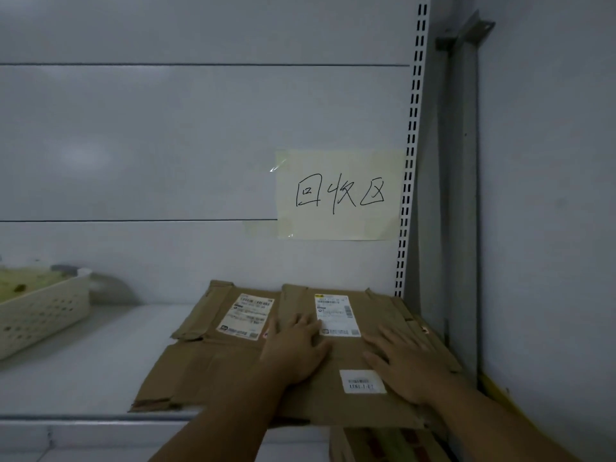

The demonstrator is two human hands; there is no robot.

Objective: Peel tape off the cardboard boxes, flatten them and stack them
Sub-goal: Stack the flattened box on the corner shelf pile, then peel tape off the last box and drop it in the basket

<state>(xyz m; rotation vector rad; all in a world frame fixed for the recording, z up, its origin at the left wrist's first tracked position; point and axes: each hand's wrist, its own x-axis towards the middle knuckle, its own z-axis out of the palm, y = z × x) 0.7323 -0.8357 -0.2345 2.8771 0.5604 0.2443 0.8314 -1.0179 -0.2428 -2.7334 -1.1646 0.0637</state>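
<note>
Flattened brown cardboard boxes lie stacked on a white shelf (83,371) at its right end. The top flattened box (346,358) carries a white shipping label (336,315) and a small barcode sticker (362,381). Under it, further left, lies another flattened box (213,328) with its own label (246,315). My left hand (295,348) lies flat on the top box, fingers straight, just left of the shipping label. My right hand (405,365) presses flat on the same box, to the right of the sticker.
A cream perforated plastic basket (40,315) stands at the shelf's left end. A paper sign (338,195) with handwritten characters is taped to the back panel. A slotted upright (411,145) and a grey wall bound the right side. Another cardboard piece (383,443) shows below the shelf edge.
</note>
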